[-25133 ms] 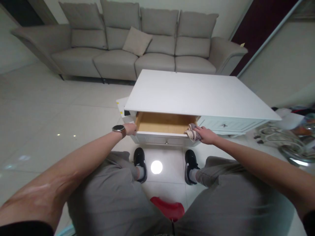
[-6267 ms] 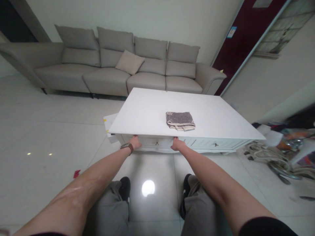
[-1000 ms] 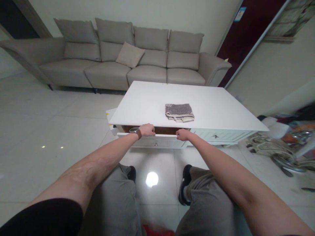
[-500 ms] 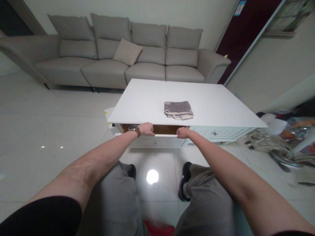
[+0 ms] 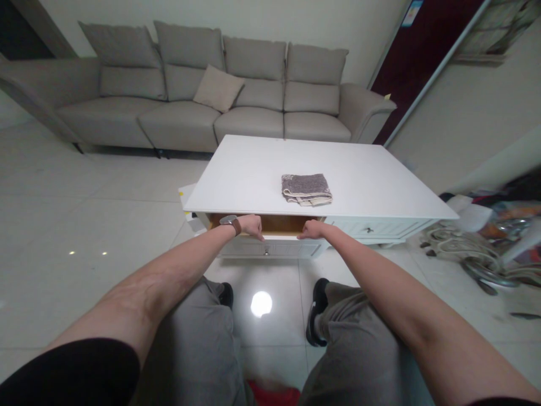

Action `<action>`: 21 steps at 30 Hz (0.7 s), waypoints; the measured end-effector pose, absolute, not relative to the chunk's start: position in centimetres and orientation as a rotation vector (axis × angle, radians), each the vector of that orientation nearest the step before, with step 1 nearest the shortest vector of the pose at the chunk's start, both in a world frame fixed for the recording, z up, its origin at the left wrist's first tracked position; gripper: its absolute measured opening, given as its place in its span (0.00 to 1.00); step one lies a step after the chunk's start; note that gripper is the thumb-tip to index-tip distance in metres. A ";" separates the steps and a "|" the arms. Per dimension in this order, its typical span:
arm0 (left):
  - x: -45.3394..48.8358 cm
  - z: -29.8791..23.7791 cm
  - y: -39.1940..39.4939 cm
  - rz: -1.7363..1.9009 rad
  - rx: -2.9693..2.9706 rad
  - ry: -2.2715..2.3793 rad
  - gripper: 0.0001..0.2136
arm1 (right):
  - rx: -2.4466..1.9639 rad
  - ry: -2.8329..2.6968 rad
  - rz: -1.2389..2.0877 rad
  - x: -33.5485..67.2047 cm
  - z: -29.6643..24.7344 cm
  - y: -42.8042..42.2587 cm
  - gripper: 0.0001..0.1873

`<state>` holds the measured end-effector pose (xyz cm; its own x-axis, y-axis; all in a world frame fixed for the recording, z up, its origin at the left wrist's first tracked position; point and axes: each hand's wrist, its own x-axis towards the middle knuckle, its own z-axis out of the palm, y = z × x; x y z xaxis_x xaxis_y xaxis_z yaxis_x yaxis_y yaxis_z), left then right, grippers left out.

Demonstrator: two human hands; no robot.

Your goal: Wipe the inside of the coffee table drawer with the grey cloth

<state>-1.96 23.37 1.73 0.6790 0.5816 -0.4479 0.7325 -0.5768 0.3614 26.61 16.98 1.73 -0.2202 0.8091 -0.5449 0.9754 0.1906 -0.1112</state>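
A white drawer point(image 5: 291, 248) stands part-way out of the near left side of a white coffee table point(image 5: 359, 175). Its brown inside point(image 5: 281, 225) shows between my hands. My left hand point(image 5: 252, 225), with a watch on the wrist, is closed over the top edge of the drawer front. Farther right, my right hand point(image 5: 310, 229) grips the same edge. Below them a small metal knob point(image 5: 266, 252) sits on the drawer front. On the tabletop beyond my hands lies a folded grey-brown cloth point(image 5: 306, 189) with a pale border.
A second drawer point(image 5: 369, 229) in the table's right half is closed. Behind the table stands a long grey sofa point(image 5: 253, 121) with a beige cushion point(image 5: 218, 88). Assorted items and a metal stand base point(image 5: 492, 270) are on the floor at right. My legs flank the drawer.
The drawer has come a little farther out toward me, with both hands on its front edge. More of its inside shows. The cloth has stayed in place.
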 end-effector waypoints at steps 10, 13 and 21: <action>-2.0 0.5 23.8 -0.528 1.972 0.982 0.24 | 1.627 1.957 -0.856 26.2 2.0 17.2 0.34; -2.2 0.1 24.0 -0.579 1.924 0.992 0.25 | 1.601 1.921 -0.964 26.1 2.0 17.2 0.34; -1.8 -0.1 23.4 -0.806 1.756 1.020 0.26 | 1.473 1.663 -1.175 26.1 1.1 17.4 0.37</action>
<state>-1.81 23.44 -0.06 0.4418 0.2900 -0.8490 0.8930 -0.2329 0.3852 26.10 17.40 1.11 -0.1872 0.4267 -0.8848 0.9765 -0.0174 -0.2150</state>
